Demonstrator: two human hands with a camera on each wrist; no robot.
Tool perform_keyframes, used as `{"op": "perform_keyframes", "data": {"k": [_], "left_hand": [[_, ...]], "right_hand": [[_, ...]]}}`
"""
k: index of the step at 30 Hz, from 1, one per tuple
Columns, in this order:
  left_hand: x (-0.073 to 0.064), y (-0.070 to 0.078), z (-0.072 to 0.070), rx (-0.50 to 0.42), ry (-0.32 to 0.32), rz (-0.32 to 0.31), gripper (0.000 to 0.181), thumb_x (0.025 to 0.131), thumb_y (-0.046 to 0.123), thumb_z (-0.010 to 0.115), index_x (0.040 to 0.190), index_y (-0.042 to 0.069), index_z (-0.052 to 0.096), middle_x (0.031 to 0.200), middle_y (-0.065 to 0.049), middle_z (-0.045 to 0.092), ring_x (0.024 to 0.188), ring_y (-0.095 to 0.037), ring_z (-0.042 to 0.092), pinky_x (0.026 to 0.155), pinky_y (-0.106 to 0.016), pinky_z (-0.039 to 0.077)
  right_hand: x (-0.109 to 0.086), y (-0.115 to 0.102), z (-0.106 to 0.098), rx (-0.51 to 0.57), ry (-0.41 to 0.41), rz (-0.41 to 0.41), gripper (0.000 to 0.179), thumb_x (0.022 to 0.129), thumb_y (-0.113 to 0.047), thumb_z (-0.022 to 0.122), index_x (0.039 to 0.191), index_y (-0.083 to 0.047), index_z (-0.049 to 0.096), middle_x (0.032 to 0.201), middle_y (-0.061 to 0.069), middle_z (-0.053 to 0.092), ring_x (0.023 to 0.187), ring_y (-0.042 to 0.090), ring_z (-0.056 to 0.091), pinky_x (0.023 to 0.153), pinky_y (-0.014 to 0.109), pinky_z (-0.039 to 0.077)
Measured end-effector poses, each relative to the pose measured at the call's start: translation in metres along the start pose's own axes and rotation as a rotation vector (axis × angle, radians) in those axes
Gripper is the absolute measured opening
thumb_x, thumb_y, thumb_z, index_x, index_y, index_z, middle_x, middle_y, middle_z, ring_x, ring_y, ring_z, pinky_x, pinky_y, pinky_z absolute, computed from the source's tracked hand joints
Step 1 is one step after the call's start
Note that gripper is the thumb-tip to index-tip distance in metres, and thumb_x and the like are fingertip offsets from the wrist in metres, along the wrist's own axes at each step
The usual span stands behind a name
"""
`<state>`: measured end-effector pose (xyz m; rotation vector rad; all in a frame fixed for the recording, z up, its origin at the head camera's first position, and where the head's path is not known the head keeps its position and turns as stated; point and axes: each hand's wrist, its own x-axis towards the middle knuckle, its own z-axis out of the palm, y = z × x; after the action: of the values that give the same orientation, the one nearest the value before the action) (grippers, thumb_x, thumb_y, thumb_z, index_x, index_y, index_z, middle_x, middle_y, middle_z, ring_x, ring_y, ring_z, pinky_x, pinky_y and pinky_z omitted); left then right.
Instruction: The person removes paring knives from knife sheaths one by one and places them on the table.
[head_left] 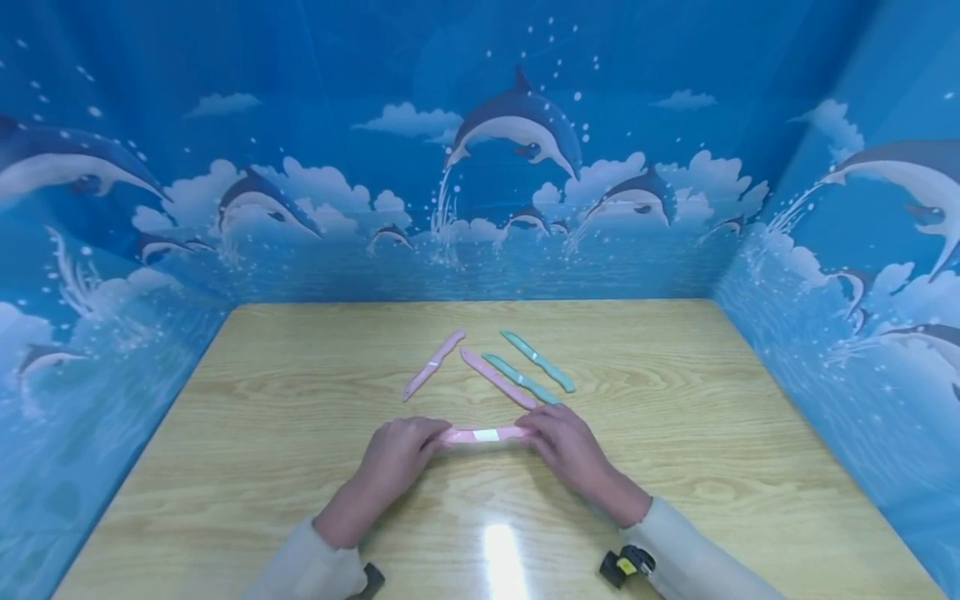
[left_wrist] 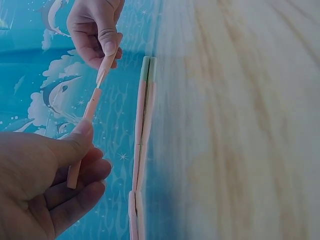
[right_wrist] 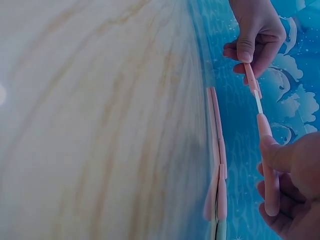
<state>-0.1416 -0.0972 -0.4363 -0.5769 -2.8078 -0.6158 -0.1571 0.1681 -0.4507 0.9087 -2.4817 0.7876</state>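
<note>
A small pink paring knife spans the two hands in the head view, its pale blade point(head_left: 486, 435) showing between sheath and handle. My left hand point(head_left: 401, 450) pinches the pink sheath point(left_wrist: 91, 107) between thumb and fingers. On the other side, my right hand point(head_left: 566, 446) grips the pink handle point(right_wrist: 270, 187), thumb along it. Part of the blade sits inside the sheath. Just beyond the hands lie a pink knife point(head_left: 497, 377) and a teal knife point(head_left: 521, 378), near the right fingertips. Another pink knife point(head_left: 433, 365) slants at the left, and a second teal knife point(head_left: 537, 361) lies farther back.
The wooden table point(head_left: 300, 358) carries the knives. Blue dolphin-printed curtains point(head_left: 337, 167) close off its back and both sides. A dark strap device with a yellow part point(head_left: 626, 566) sits at the right wrist. Light glares off the tabletop near the front.
</note>
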Motion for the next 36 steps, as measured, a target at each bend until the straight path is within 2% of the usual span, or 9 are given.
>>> {"op": "perform_keyframes", "data": {"k": [11,14,19,27,36], "left_hand": [[0.0001,-0.0016,-0.0016,0.004,-0.011,-0.002,0.020,0.084,0.014,0.075,0.104,0.011,0.074,0.101,-0.006,0.074,0.093,-0.021,0.071,0.080,-0.036,0.059],[-0.0001,-0.0018,-0.0018,0.004,-0.017,-0.005,0.019,0.084,0.013,0.075,0.104,0.012,0.074,0.101,-0.006,0.074,0.093,-0.022,0.071,0.080,-0.037,0.059],[-0.0002,-0.0022,-0.0009,-0.001,-0.008,-0.002,0.019,0.083,0.013,0.076,0.103,0.012,0.074,0.100,-0.006,0.074,0.092,-0.021,0.071,0.080,-0.036,0.059],[-0.0006,-0.0027,-0.0009,0.006,-0.005,-0.012,0.022,0.082,0.014,0.076,0.104,0.013,0.074,0.102,-0.005,0.074,0.093,-0.022,0.071,0.081,-0.037,0.059],[-0.0021,-0.0038,-0.0023,0.007,-0.017,-0.013,0.021,0.083,0.013,0.076,0.103,0.011,0.074,0.102,-0.006,0.074,0.093,-0.022,0.071,0.081,-0.037,0.059]], "right_hand": [[-0.0001,0.0001,-0.0011,-0.022,-0.009,0.012,0.023,0.077,-0.009,0.080,0.099,-0.008,0.073,0.097,0.002,0.071,0.092,0.017,0.063,0.081,0.032,0.056],[-0.0004,0.0000,-0.0010,-0.032,-0.010,0.017,0.023,0.076,-0.011,0.080,0.098,-0.009,0.073,0.097,0.001,0.071,0.092,0.017,0.064,0.082,0.034,0.054],[-0.0012,0.0005,-0.0008,-0.041,-0.002,0.017,0.024,0.076,-0.012,0.081,0.098,-0.011,0.073,0.097,-0.001,0.072,0.091,0.016,0.066,0.076,0.033,0.047],[-0.0017,0.0022,-0.0011,0.003,-0.001,0.008,0.025,0.075,-0.009,0.081,0.098,-0.007,0.073,0.096,0.002,0.071,0.091,0.018,0.066,0.083,0.036,0.056],[-0.0024,0.0031,-0.0016,0.004,-0.002,0.010,0.024,0.075,-0.008,0.081,0.098,-0.007,0.073,0.096,0.002,0.071,0.090,0.018,0.066,0.082,0.034,0.057]]}}
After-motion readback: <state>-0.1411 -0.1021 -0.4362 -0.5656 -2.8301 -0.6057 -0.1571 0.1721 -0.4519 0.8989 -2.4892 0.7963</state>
